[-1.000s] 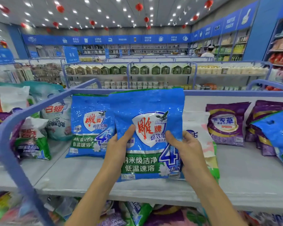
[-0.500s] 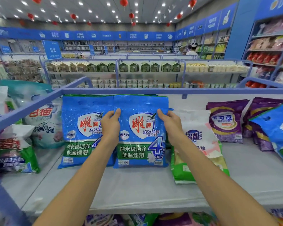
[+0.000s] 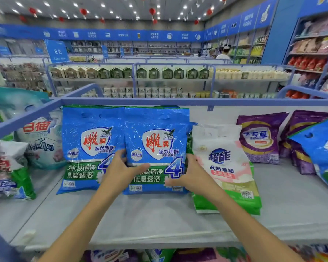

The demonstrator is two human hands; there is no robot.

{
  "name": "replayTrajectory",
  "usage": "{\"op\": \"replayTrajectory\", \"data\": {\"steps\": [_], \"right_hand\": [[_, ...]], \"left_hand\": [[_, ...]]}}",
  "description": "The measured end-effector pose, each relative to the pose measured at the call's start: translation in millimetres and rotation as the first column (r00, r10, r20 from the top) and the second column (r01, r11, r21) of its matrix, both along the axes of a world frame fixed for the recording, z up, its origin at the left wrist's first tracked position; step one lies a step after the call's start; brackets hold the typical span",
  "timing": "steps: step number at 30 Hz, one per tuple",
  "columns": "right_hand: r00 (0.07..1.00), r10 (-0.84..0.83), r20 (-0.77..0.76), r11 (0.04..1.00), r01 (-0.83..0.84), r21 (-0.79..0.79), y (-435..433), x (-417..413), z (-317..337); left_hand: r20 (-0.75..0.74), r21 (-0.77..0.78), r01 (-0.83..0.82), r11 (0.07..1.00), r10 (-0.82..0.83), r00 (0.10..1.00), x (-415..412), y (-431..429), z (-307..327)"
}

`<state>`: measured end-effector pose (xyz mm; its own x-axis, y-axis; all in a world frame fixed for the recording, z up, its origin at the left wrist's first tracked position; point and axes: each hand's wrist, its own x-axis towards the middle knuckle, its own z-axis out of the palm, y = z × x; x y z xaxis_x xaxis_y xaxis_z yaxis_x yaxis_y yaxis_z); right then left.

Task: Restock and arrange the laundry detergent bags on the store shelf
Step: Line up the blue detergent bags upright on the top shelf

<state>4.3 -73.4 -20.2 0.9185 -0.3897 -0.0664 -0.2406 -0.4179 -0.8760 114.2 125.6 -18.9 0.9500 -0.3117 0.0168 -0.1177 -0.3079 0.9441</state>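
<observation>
Two matching blue detergent bags stand side by side against the back of the grey shelf (image 3: 159,220). My hands are on the right blue bag (image 3: 155,133), low on its sides. My left hand (image 3: 121,171) grips its left edge, thumb across the front. At the right edge my right hand (image 3: 191,173) holds it the same way, thumb on the lower front. The left blue bag (image 3: 91,133) touches it and stands free.
A white and green bag (image 3: 222,163) leans just right of my right hand. Purple bags (image 3: 259,137) and another blue bag (image 3: 324,152) fill the right end. White bags (image 3: 40,140) crowd the left. A blue rail (image 3: 178,101) runs behind.
I carried the blue bag from in front of me back to the shelf beside its twin. My hands then slid from its upper edges down to its lower sides.
</observation>
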Motion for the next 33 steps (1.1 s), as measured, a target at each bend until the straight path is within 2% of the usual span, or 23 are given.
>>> {"op": "replayTrajectory", "data": {"steps": [2, 3, 7, 10, 12, 15, 17, 19, 23, 26, 29, 33], "right_hand": [[0.999, -0.028, 0.046, 0.993, 0.033, -0.115, 6.5, 2.0, -4.6], [0.996, -0.037, 0.075, 0.991, 0.046, -0.126, 7.5, 3.5, -8.1], [0.982, -0.034, 0.184, 0.986, 0.063, -0.151, 12.3, 3.7, -19.0], [0.971, -0.036, 0.237, 0.962, 0.098, -0.256, 17.5, 1.5, -24.5], [0.978, -0.021, 0.208, 0.915, 0.103, -0.39, 16.9, -1.2, -27.1], [0.993, 0.027, 0.113, 0.781, 0.049, -0.622, 7.8, -19.0, -25.8], [0.99, 0.042, 0.138, 0.737, 0.062, -0.673, -2.4, -39.6, -24.1], [0.974, 0.033, 0.226, 0.732, 0.131, -0.669, -15.5, -65.0, -21.1], [0.931, -0.116, 0.346, 0.698, 0.324, -0.638, -63.5, -122.7, -24.6], [0.913, -0.2, 0.355, 0.647, 0.395, -0.652, -111.9, -167.6, -28.4], [0.883, -0.285, 0.372, 0.599, 0.467, -0.651, -163.1, -208.3, -29.9], [0.853, -0.376, 0.362, 0.567, 0.521, -0.638, -235.8, -253.2, -23.5]], "left_hand": [[0.085, 0.232, -0.017, 0.973, -0.003, 0.996, -8.7, 1.2, -16.0], [0.133, 0.287, -0.039, 0.957, 0.001, 0.991, -13.3, -1.2, -21.3], [0.243, 0.265, -0.097, 0.959, 0.031, 0.969, -20.2, -6.7, -29.2], [0.306, 0.288, -0.128, 0.949, 0.035, 0.951, -23.8, -12.0, -30.4], [0.358, 0.326, -0.152, 0.933, 0.027, 0.933, -30.3, -14.8, -34.4], [0.412, 0.434, -0.181, 0.883, -0.016, 0.911, -41.9, -19.1, -42.1], [0.423, 0.484, -0.205, 0.851, -0.022, 0.906, -49.8, -24.8, -45.4], [0.437, 0.528, -0.246, 0.813, -0.012, 0.899, -60.5, -35.0, -45.4], [0.518, 0.429, -0.229, 0.874, -0.03, 0.855, -103.6, -68.4, -37.4], [0.58, 0.343, -0.148, 0.928, -0.085, 0.81, -145.9, -107.3, -33.8], [0.572, 0.296, -0.064, 0.953, -0.123, 0.811, -185.9, -159.7, -32.2], [0.632, 0.262, 0.039, 0.964, -0.202, 0.748, -226.0, -237.4, -33.6]]}}
